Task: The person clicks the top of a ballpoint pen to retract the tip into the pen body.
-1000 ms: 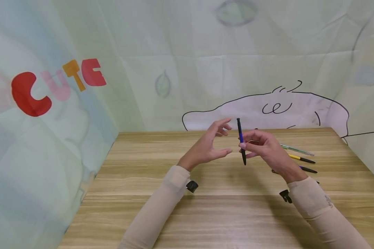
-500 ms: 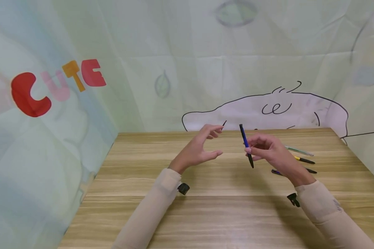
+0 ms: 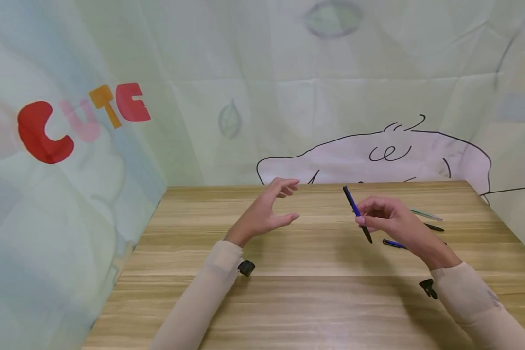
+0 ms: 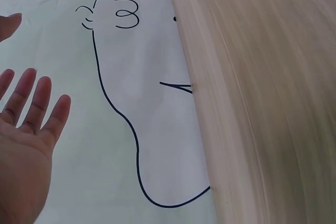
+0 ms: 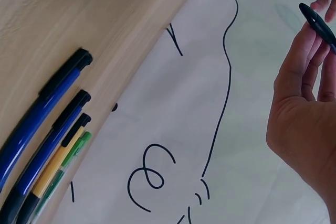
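My right hand [image 3: 391, 221] pinches a blue pen [image 3: 352, 201] with black ends between thumb and fingers, held up over the table and tilted, its top leaning left. The right wrist view shows one black end of this pen [image 5: 317, 25] at the fingertips. My left hand [image 3: 262, 211] is raised to the left, apart from the pen, thumb and fingers spread with nothing in them. In the left wrist view, the palm of that hand [image 4: 23, 153] faces the camera. A blue pen [image 3: 393, 243] lies on the table, partly hidden behind my right wrist.
On the wooden table [image 3: 288, 306], several pens lie side by side at the right: two blue ones [image 5: 44, 111], a yellow one [image 5: 52, 169] and a green clear one [image 5: 55, 182]. A printed cloth [image 3: 227, 58] hangs behind the table's back edge.
My hands have drawn apart: the left went left, the right went right and slightly down with the pen. The pen's top has tipped further left. My right arm covers more of the lying pens.
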A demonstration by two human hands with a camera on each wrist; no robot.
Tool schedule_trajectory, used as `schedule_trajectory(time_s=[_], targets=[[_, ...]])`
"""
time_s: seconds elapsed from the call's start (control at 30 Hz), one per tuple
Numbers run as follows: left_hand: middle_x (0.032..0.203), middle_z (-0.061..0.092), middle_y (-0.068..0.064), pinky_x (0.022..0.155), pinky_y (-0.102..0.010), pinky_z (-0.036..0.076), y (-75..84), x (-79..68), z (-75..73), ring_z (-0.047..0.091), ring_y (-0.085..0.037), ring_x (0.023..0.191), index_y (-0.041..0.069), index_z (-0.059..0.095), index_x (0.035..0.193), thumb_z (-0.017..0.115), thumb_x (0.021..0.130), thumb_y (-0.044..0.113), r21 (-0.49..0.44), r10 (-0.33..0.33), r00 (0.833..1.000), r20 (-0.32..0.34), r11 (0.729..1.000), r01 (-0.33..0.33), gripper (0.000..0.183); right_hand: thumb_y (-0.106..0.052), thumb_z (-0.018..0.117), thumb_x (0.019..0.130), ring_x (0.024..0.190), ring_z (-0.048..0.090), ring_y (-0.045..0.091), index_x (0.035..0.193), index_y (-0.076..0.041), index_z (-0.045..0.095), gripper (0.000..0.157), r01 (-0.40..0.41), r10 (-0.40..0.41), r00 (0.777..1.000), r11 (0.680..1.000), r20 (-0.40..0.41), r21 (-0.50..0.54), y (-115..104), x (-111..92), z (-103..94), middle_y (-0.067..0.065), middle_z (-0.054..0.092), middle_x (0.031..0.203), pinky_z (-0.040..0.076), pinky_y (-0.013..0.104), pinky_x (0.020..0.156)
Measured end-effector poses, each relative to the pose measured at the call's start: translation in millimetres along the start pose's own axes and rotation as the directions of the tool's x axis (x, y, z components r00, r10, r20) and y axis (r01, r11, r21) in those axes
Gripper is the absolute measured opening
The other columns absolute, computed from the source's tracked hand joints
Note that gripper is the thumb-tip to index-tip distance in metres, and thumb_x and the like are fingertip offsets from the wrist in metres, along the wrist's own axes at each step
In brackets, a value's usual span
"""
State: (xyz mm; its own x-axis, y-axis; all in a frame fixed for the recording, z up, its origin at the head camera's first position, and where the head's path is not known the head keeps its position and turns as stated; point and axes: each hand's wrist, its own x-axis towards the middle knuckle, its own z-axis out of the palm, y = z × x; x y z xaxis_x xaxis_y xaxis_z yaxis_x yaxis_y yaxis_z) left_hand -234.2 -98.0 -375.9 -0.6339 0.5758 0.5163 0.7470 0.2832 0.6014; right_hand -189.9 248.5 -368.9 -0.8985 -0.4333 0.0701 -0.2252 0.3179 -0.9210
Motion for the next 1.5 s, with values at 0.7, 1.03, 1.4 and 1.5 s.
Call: schedule_trajectory(time_s=[0.7,1.03,1.4,1.5], targets=[[0.136,0.054,-0.006,0.105,-0.048,0.050,-12.8,-23.6,-16.0,0.055,-0.022,0.119,0.014,0.043,0.150,0.081,0.086,0.010,0.014,-0.028,0.999,-0.021,0.999,0.029,0.075,-0.024,0.069,0.098,0.087,0.064,0.017,0.115,-0.010,0.067,0.022,-0.042,0.042,0.999,0.994,-0.003,-0.098,11.8,-34.9,-15.1,0.012,0.069,0.102,0.057,0.032,0.071],[0.135,0.055,-0.005,0.105,-0.045,0.050,-17.7,-38.0,-23.4,0.056,-0.021,0.119,0.015,0.044,0.149,0.082,0.084,0.009,0.020,-0.064,0.997,-0.042,0.998,0.064,0.076,-0.024,0.070,0.098,0.090,0.063,0.016,0.107,-0.015,0.071,0.013,-0.041,0.043,0.999,0.975,0.001,-0.216,23.9,-52.3,-21.5,0.004,0.069,0.098,0.051,0.028,0.071],[0.132,0.054,-0.019,0.104,-0.058,0.048,4.5,-45.0,-33.3,0.055,-0.037,0.117,0.000,0.044,0.146,0.080,0.082,-0.004,-0.007,-0.113,0.992,-0.055,0.994,0.113,0.074,-0.019,0.072,0.095,0.088,0.063,0.009,0.108,-0.013,0.073,0.014,-0.053,0.048,0.999,0.943,-0.024,-0.328,40.4,-72.2,-31.4,-0.005,0.069,0.097,0.053,0.024,0.067],[0.132,0.054,-0.019,0.104,-0.059,0.048,13.3,-45.7,-37.7,0.055,-0.037,0.117,-0.001,0.044,0.146,0.079,0.083,-0.004,-0.011,-0.116,0.992,-0.049,0.993,0.116,0.073,-0.014,0.072,0.095,0.086,0.062,0.008,0.108,-0.012,0.074,0.013,-0.024,0.017,1.000,0.940,-0.025,-0.341,44.8,-76.9,-33.8,-0.007,0.070,0.096,0.053,0.024,0.066]])
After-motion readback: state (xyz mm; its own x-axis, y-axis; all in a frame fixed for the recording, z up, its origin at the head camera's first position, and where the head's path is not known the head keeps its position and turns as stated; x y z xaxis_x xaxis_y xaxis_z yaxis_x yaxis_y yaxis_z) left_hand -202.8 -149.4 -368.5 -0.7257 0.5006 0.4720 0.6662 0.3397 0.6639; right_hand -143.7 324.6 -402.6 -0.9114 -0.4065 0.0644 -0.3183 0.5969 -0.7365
